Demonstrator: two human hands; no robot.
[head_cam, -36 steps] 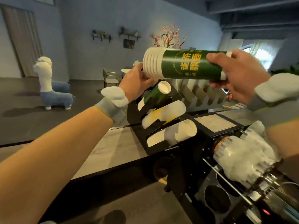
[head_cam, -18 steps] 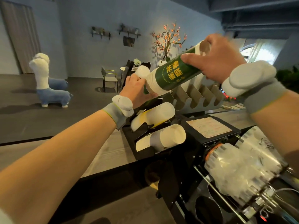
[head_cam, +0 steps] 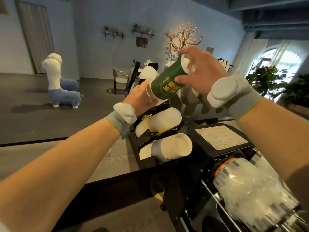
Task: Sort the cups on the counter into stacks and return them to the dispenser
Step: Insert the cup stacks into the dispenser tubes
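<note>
Two alpaca figures (head_cam: pixel 62 91) by the wall; blossom tree (head_cam: pixel 184 36); chair (head_cam: pixel 120 78).

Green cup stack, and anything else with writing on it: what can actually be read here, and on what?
"茶": yellow, on the green cup stack; the characters beside it are blurred and partly behind the right hand.
Sheet on the black machine: red print, too small to read.
Grey-banded cup: a tiny mark, unreadable.

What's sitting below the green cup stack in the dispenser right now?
Two slanted stacks sit below in the dispenser: a white cup stack, then a grey-banded cup stack. The left hand covers the lower end of the green cup stack and its slot.
</note>
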